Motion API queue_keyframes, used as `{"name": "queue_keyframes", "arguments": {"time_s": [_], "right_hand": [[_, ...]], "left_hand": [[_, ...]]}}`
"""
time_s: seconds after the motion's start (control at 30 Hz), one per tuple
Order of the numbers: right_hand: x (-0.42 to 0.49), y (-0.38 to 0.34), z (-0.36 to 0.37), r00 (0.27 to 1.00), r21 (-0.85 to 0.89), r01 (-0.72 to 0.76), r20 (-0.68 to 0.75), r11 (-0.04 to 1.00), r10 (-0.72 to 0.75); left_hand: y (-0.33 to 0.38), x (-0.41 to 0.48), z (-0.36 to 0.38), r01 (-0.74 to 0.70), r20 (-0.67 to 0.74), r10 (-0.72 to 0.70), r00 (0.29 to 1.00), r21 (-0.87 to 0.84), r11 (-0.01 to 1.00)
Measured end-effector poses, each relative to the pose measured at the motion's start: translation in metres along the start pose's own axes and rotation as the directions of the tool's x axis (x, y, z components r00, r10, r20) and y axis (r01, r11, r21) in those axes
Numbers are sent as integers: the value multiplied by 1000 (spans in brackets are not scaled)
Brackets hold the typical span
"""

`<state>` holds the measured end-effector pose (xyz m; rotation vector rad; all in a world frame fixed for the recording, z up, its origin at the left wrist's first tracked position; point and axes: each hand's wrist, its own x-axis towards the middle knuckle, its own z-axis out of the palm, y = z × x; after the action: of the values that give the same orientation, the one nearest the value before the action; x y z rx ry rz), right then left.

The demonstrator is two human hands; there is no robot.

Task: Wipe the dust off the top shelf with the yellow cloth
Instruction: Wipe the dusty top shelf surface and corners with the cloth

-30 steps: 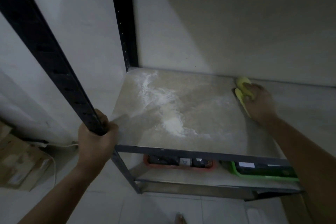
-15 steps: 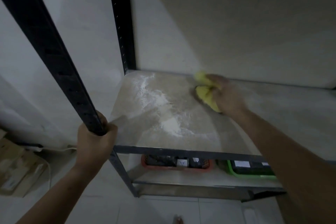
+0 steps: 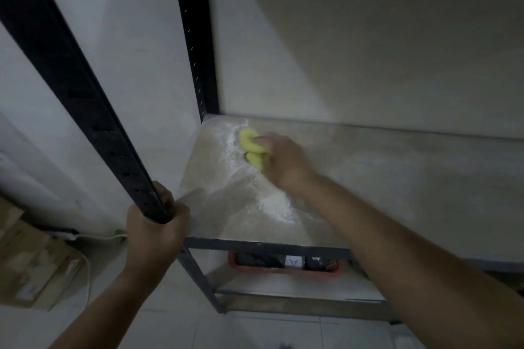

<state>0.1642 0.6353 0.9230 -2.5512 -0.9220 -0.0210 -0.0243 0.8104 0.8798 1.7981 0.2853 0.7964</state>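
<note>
The top shelf is a pale board with white dust lying in a streak along its left part. My right hand presses the bunched yellow cloth onto the shelf near the back left corner, at the top of the dust streak. My left hand is wrapped around the black front-left post of the rack, just at shelf height.
A second black post stands at the back left corner against the white wall. On the lower shelf sits a red tray with dark items. Cardboard boxes and a white cable lie on the floor at left.
My right hand has swept the yellow cloth leftward along the back of the shelf, from the right-middle to the dust near the back left corner. My left hand has kept its grip on the post.
</note>
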Motion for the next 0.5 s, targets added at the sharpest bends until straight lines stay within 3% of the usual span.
{"name": "queue_keyframes", "arguments": {"time_s": [0.1,0.2,0.3,0.37,0.43,0.5], "right_hand": [[-9,-26,-3,984,125,126,113,984,-141],[-17,-4,-30,994,234,102,-54,967,-92],[-32,68,-73,960,118,-154,-218,981,177],[-51,125,-106,864,111,-351,-345,930,367],[-77,169,-137,758,51,-501,-455,864,467],[-101,194,-149,711,8,-613,-430,790,556]], "left_hand": [[0,0,-1,-19,21,19,1000,-7,1000],[1,0,0,-33,27,33,999,-2,999],[1,0,2,-30,12,30,999,4,1000],[0,-1,2,-24,9,24,1000,-2,1000],[1,-1,2,-22,10,22,1000,-4,1000],[2,-2,3,-17,3,17,1000,-6,1000]]}}
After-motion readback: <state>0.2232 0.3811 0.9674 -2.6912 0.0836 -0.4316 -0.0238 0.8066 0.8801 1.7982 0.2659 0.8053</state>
